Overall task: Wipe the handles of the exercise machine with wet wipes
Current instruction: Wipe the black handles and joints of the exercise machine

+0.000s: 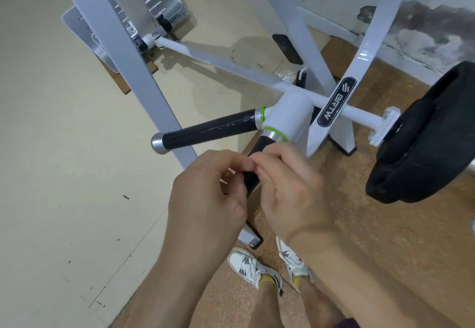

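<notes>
Black grip of the near handle (250, 179) shows in the gap between my left hand (205, 194) and my right hand (290, 191), which sit close together directly in front of it. The grip points toward me and runs up to a silver collar with a green ring. Just beyond, a second handle (210, 129) sticks out to the left, apart from both hands, ending in a silver cap. Both handles join one white hub (290, 119).

Nearest me, my shoes (252, 268) stand on cork-brown matting (372, 237); a cream floor (64, 173) spreads to the left. Farther off, the machine's white bars cross, one bearing a black BRTW label (336, 105). A black pad (424, 134) hangs at the right, and a scuffed, stained wall (424, 26) closes the far right.

My forearms come in from the near edge, backs of the hands up. The fingers of both hands are curled, their tips meeting over the grip. Whether they pinch anything, I cannot tell.
</notes>
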Demonstrator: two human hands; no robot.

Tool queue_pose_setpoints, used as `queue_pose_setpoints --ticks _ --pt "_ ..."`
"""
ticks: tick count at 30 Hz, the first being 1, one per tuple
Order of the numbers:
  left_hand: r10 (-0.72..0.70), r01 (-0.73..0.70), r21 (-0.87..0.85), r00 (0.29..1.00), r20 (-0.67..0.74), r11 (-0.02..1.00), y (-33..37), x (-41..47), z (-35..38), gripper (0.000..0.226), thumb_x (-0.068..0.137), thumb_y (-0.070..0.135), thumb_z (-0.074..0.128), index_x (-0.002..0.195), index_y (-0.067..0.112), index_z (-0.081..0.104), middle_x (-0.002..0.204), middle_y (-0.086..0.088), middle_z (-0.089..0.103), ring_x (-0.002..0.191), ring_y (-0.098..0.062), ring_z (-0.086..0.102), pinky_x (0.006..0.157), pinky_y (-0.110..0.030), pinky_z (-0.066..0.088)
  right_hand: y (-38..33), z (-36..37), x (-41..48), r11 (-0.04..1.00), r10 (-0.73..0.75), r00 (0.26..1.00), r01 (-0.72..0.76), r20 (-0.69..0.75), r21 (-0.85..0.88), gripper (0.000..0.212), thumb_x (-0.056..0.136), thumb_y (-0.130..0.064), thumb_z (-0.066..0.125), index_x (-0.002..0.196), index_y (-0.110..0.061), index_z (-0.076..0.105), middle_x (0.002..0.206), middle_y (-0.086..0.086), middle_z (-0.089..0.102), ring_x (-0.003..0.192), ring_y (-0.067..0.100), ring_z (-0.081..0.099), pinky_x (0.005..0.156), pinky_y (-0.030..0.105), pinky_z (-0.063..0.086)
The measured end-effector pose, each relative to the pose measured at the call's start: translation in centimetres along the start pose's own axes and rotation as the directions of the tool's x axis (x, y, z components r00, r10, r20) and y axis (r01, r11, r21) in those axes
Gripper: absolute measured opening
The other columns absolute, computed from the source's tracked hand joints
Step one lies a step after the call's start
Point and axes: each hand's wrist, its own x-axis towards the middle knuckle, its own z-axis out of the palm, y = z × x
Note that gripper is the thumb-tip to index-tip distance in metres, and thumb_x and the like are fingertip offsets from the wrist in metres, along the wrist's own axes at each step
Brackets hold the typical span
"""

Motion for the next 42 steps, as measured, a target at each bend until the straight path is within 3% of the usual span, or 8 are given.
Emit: queue_pose_setpoints --ticks 4,8,13,18,22,27,30,42 --pt "-0.044 0.044 -0.020 0.999 0.021 0.999 0.4 -0.9 -0.4 0.035 0.081 0.002 0.059 0.085 0.035 0.069 0.089 0.023 0.065 0.083 0.002 0.060 0.070 -0.006 0.044 1.0 -0.2 1.4 0.994 0.111 0.986 -0.113 -0.121 -0.007 0.017 0.080 0.011 0.060 0.085 -0.001 0.070 0.080 0.013 0.062 0.067 0.024 0.060 0.065 0.026 0.049" --pt "-0.041 0.041 -0.020 0.999 0.005 0.999 0.4 -1.6 -1.0 0.035 0.080 0.004 0.057 0.079 0.036 0.068 0.088 0.024 0.066 0.078 0.000 0.062 0.057 -0.011 0.047 -0.9 -0.1 -1.0 0.999 0.013 0.998 -0.016 0.065 0.045 0.019 0.081 0.006 0.052 0.086 -0.003 0.068 0.084 0.012 0.060 0.069 0.025 0.058 0.062 0.035 0.051" --pt "0.017 -0.016 -0.019 0.997 0.076 1.000 -0.7 -0.8 -0.8 0.036 0.082 0.002 0.060 0.081 0.036 0.069 0.087 0.022 0.066 0.080 0.000 0.060 0.065 -0.008 0.045 2.0 -0.2 2.0 0.986 0.165 0.959 -0.167 -0.229 0.011 0.009 0.085 0.002 0.062 0.085 -0.002 0.070 0.083 0.008 0.060 0.071 0.013 0.053 0.069 0.018 0.048" --pt "0.144 -0.135 -0.060 0.973 0.178 0.989 -1.9 2.0 -1.1 0.028 0.084 0.010 0.061 0.088 0.036 0.070 0.088 0.018 0.066 0.082 -0.001 0.060 0.069 -0.012 0.047 0.3 0.6 0.3 0.698 0.679 0.708 -0.541 -0.195 0.469 0.021 0.086 -0.021 0.060 0.082 -0.042 0.063 0.096 -0.005 0.062 0.082 0.009 0.065 0.074 0.027 0.055" --pt "0.270 -0.266 -0.053 0.917 0.294 0.962 -2.3 3.5 -1.0 0.020 0.085 0.025 0.058 0.098 0.039 0.066 0.094 0.020 0.060 0.085 -0.001 0.058 0.073 -0.019 0.047 -1.8 1.0 0.1 0.643 0.749 0.628 -0.608 -0.213 0.466 0.016 0.079 -0.017 0.073 0.079 -0.032 0.068 0.087 -0.008 0.068 0.075 0.004 0.067 0.066 0.011 0.048" --pt "0.325 -0.335 -0.026 0.890 0.321 0.942 -2.1 4.5 -0.3 0.015 0.083 0.028 0.064 0.095 0.039 0.064 0.092 0.016 0.057 0.086 -0.001 0.057 0.074 -0.022 0.050 -1.0 2.6 0.3 0.266 0.938 0.338 -0.570 -0.072 0.777 0.019 0.083 -0.004 0.066 0.080 -0.021 0.071 0.075 -0.002 0.075 0.072 0.012 0.072 0.069 0.027 0.057" --pt "0.333 -0.352 0.009 0.892 0.306 0.936 -1.5 4.8 0.1 0.014 0.080 0.028 0.066 0.090 0.037 0.061 0.093 0.014 0.059 0.085 -0.002 0.058 0.077 -0.026 0.051 -1.3 3.3 0.0 0.041 0.942 0.323 -0.373 0.088 0.927 0.016 0.086 0.004 0.059 0.085 -0.008 0.070 0.079 0.006 0.075 0.073 0.015 0.071 0.066 0.025 0.054" --pt "0.307 -0.352 0.146 0.915 0.261 0.924 -0.3 4.1 0.8 0.014 0.082 0.020 0.068 0.092 0.029 0.065 0.091 0.011 0.065 0.084 -0.003 0.062 0.078 -0.027 0.052 -2.5 3.4 -2.8 0.165 0.902 0.429 -0.451 0.051 0.877 0.012 0.086 -0.002 0.062 0.081 -0.010 0.070 0.075 -0.001 0.074 0.072 0.006 0.070 0.066 0.015 0.052"
